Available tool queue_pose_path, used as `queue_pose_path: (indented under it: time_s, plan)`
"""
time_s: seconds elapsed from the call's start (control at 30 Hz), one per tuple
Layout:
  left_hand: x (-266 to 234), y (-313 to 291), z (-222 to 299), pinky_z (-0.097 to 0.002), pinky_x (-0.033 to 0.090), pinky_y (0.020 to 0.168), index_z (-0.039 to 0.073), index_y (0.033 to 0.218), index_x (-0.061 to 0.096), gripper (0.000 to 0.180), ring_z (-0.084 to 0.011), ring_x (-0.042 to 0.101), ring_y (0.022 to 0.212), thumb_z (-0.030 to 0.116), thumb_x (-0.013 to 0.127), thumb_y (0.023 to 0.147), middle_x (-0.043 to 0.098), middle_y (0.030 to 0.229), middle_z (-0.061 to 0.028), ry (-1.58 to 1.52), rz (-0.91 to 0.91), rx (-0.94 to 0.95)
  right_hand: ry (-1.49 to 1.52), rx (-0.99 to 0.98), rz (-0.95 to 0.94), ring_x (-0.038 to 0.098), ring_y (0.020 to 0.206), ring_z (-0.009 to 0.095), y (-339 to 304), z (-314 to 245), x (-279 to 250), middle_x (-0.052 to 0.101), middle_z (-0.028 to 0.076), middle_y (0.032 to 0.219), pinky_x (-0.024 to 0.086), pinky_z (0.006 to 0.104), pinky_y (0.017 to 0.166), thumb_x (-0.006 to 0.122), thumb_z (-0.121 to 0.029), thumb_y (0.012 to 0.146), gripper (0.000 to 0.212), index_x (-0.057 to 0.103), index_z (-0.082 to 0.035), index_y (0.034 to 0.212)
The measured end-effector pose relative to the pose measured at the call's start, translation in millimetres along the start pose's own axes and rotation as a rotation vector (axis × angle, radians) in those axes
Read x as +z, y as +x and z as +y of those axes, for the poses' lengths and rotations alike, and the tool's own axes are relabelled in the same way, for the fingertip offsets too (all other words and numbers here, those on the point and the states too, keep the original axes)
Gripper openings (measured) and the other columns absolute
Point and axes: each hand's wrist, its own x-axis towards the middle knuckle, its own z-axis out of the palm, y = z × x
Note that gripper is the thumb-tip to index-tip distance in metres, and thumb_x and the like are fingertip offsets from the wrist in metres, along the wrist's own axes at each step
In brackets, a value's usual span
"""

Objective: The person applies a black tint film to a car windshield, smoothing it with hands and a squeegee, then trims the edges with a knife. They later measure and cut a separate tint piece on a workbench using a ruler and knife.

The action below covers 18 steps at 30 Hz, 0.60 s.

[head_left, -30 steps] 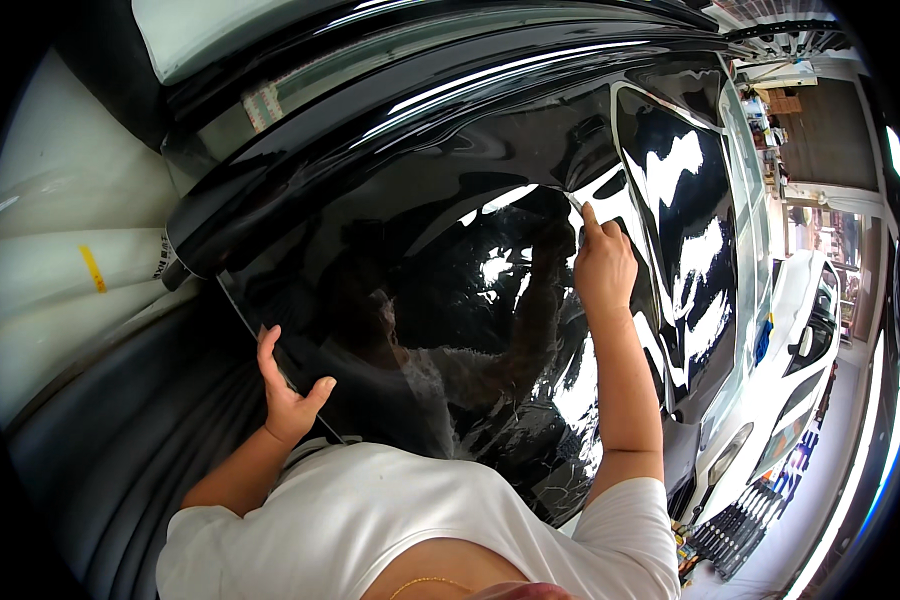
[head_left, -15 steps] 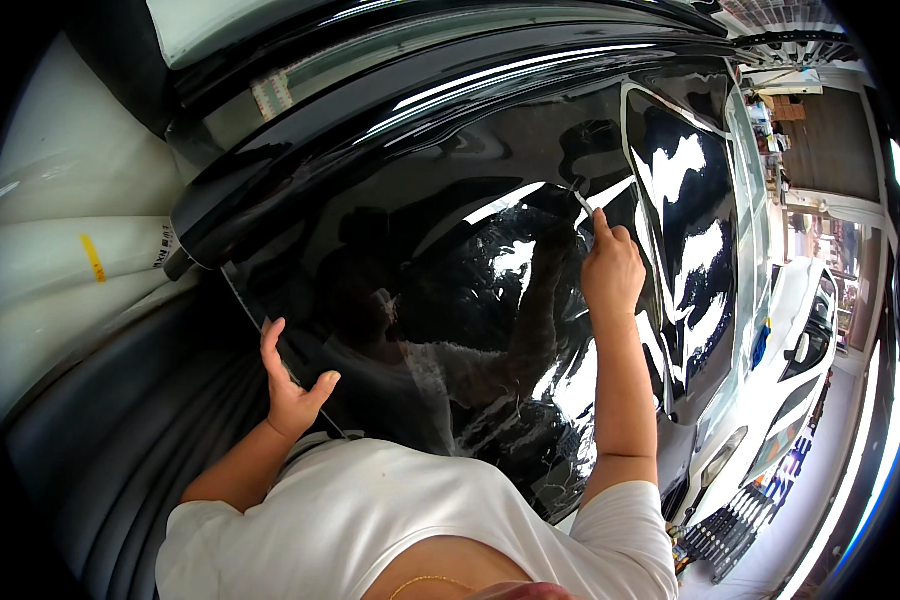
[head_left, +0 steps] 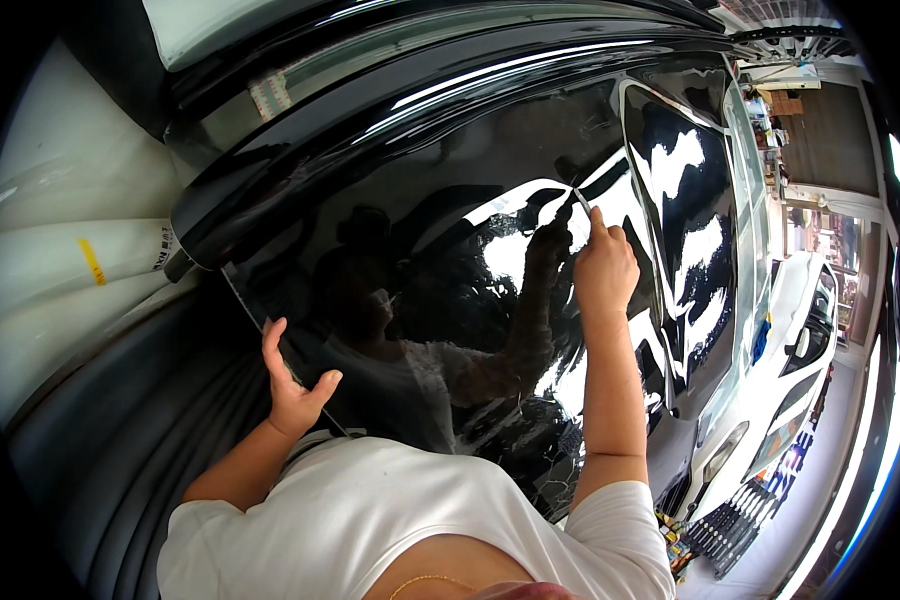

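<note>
A sheet of glossy black film [head_left: 390, 330] lies spread out before me, mirroring my body and arm. My right hand [head_left: 607, 265] grips a slim, pale-bladed cutter [head_left: 584, 202], its tip touching the film right of the middle. Around that tip the film is buckled, with bright reflections. My left hand [head_left: 295, 400] is open, thumb and fingers apart, at the sheet's near left edge; whether it presses on the film I cannot tell. Right of the blade, a bent, pale edge line bounds another black film section [head_left: 705, 200].
Beyond the sheet runs a thick black film roll [head_left: 300, 165]. Pale rolls or wrapped sheets [head_left: 60, 260] with a yellow tape mark are at the left, above dark folded material [head_left: 140, 450]. A white car [head_left: 790, 370] stands to the right, near a rack of dark tools [head_left: 730, 530].
My right hand has shifted slightly left with the cutter. The film around its tip has buckled more, and the white reflections there have spread. My left hand stays about where it was.
</note>
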Motion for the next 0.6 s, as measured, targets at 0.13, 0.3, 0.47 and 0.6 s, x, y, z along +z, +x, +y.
queue_pose_path:
  time_s: [0.13, 0.3, 0.47, 0.6]
  plan:
    - [0.9, -0.6, -1.3, -0.0399, 0.021, 0.109, 0.003, 0.139, 0.019, 0.087, -0.0279, 0.028, 0.128, 0.004, 0.07, 0.068, 0.02, 0.141, -0.0187, 0.007, 0.01, 0.01, 0.004, 0.002, -0.012, 0.062, 0.078, 0.025, 0.9, 0.3, -4.0, 0.059, 0.007, 0.086, 0.051, 0.0363, 0.064, 0.053, -0.005, 0.079, 0.044, 0.056, -0.013, 0.122]
    - [1.4, -0.4, -0.8, -0.0401, 0.021, 0.109, 0.003, 0.139, 0.02, 0.087, -0.0285, 0.027, 0.128, 0.005, 0.07, 0.068, 0.02, 0.141, -0.0189, -0.023, 0.008, 0.013, -0.006, -0.003, -0.03, 0.062, 0.08, 0.025, 0.5, -1.0, -4.9, 0.059, 0.007, 0.087, 0.051, 0.0357, 0.064, 0.053, -0.004, 0.078, 0.045, 0.057, -0.013, 0.122]
    - [0.4, -0.6, -4.5, -0.0403, 0.021, 0.109, 0.003, 0.138, 0.02, 0.086, -0.0285, 0.027, 0.129, 0.006, 0.07, 0.069, 0.02, 0.142, -0.0188, -0.017, 0.0, 0.013, -0.003, 0.04, -0.029, 0.062, 0.081, 0.025, -2.4, -2.9, -1.3, 0.059, 0.007, 0.088, 0.051, 0.0358, 0.064, 0.054, -0.003, 0.077, 0.046, 0.056, -0.013, 0.122]
    - [1.2, -0.8, -5.4, -0.0402, 0.022, 0.109, 0.003, 0.138, 0.02, 0.086, -0.0287, 0.028, 0.128, 0.006, 0.07, 0.069, 0.021, 0.141, -0.0189, -0.075, 0.003, -0.006, -0.007, 0.043, -0.041, 0.062, 0.081, 0.025, 0.5, -10.4, -3.3, 0.059, 0.007, 0.088, 0.051, 0.0363, 0.065, 0.056, -0.003, 0.076, 0.048, 0.056, -0.014, 0.123]
